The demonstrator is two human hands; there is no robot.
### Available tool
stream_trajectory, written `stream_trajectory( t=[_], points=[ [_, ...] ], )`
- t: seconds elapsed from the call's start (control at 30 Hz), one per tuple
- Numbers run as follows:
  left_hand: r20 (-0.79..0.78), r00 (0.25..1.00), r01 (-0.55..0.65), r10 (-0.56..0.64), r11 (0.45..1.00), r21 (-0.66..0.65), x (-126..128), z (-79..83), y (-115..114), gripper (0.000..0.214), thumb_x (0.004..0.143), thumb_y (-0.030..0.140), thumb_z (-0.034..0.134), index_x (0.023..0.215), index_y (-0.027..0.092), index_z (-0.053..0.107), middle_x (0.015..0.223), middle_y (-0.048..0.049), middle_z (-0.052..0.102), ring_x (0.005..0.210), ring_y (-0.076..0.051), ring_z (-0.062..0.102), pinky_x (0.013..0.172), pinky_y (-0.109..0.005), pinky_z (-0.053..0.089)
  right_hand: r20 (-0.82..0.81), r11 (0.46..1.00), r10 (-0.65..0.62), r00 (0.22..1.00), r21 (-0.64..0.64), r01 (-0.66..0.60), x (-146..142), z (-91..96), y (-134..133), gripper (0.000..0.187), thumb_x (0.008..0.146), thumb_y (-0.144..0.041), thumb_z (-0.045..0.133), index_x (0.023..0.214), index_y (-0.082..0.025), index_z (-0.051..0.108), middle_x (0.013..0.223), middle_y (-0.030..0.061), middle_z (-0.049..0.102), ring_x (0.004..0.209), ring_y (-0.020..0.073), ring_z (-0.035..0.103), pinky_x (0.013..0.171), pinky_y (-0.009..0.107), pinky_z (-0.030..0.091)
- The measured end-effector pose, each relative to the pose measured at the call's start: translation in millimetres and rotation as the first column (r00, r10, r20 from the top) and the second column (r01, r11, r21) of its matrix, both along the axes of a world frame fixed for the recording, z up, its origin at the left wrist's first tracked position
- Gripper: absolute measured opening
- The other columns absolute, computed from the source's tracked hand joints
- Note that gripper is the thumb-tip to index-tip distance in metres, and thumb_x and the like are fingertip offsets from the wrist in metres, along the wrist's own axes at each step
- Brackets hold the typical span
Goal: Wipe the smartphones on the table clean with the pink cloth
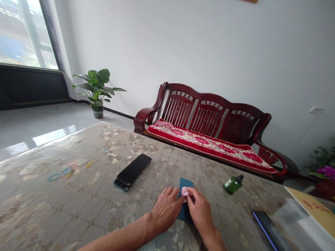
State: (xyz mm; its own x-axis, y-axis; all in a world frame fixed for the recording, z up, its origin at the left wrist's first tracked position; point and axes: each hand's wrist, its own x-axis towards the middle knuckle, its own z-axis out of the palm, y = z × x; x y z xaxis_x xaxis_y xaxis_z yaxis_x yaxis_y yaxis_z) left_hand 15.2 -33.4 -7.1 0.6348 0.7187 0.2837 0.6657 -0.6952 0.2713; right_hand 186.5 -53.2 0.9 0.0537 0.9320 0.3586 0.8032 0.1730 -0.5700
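Note:
A blue phone (186, 182) lies on the table in front of me, its lower part partly covered by my hands. My right hand (201, 210) is closed, pinching a small pale pink cloth (184, 191) against the phone's surface. Along the phone's left edge, my left hand (167, 206) is closed with fingers bent, its thumb reaching over the phone close to the cloth. Some of its fingertips are hidden. To the right stands a small green spray bottle (232, 184) with a black top.
Two stacked phones (134, 169) lie left of my hands. Several coloured rubber bands (68, 170) are scattered farther left. Another dark phone (268, 228) and a tan box (312, 209) sit at right. Beyond the patterned table (86, 209) stand a wooden bench (206, 115) and a potted plant (97, 91).

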Motion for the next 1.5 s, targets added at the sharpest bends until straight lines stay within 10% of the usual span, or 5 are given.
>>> stream_trajectory(
  t=[0.53, 1.5],
  points=[
    [0.248, 0.967, 0.064, -0.054, 0.998, -0.03, -14.7, -8.1, 0.0, 0.025, 0.087, 0.013, 0.053, 0.099, 0.026, 0.07, 0.1, -0.0036, 0.065, 0.091, -0.019, 0.056, 0.083, -0.033, 0.045, 0.396, 0.962, 0.205, 0.895, 0.085, -0.258, 7.7, 5.9, 1.1, 0.033, 0.093, -0.01, 0.04, 0.11, -0.024, 0.064, 0.105, 0.0043, 0.069, 0.1, 0.0183, 0.064, 0.091, 0.033, 0.052],
    [-0.028, 0.972, 0.23, -0.232, 0.971, -0.065, -19.5, 7.7, -20.1, 0.008, 0.092, 0.028, 0.058, 0.096, 0.021, 0.056, 0.106, -0.0027, 0.062, 0.095, -0.021, 0.057, 0.082, -0.033, 0.046, 0.276, 0.972, 0.215, 0.937, 0.037, -0.234, 20.6, -1.8, -9.1, 0.037, 0.088, -0.003, 0.038, 0.103, -0.021, 0.067, 0.105, 0.0052, 0.068, 0.102, 0.0169, 0.064, 0.093, 0.03, 0.052]
  ],
)
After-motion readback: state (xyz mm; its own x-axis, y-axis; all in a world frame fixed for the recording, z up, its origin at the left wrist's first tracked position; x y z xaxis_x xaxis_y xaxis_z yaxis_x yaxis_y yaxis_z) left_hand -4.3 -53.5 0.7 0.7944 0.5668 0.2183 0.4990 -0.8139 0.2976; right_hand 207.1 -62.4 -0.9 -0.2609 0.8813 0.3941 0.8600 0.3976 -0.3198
